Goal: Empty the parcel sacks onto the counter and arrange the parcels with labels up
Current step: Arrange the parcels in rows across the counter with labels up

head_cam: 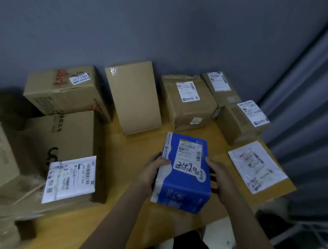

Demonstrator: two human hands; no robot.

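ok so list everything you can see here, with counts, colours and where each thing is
blue box: one, blue and white, held over the counter's near middle, label up
cardboard boxes: seven clear, brown, along the back wall and left side; the back-centre one shows no label; more blurred at the left edge
white mailer: one, white, flat on the counter's right side, label up
counter: one, yellow wood, under the parcels
wall: one, grey, behind the boxes
left hand: one, grips the blue box's left side
right hand: one, grips its right side
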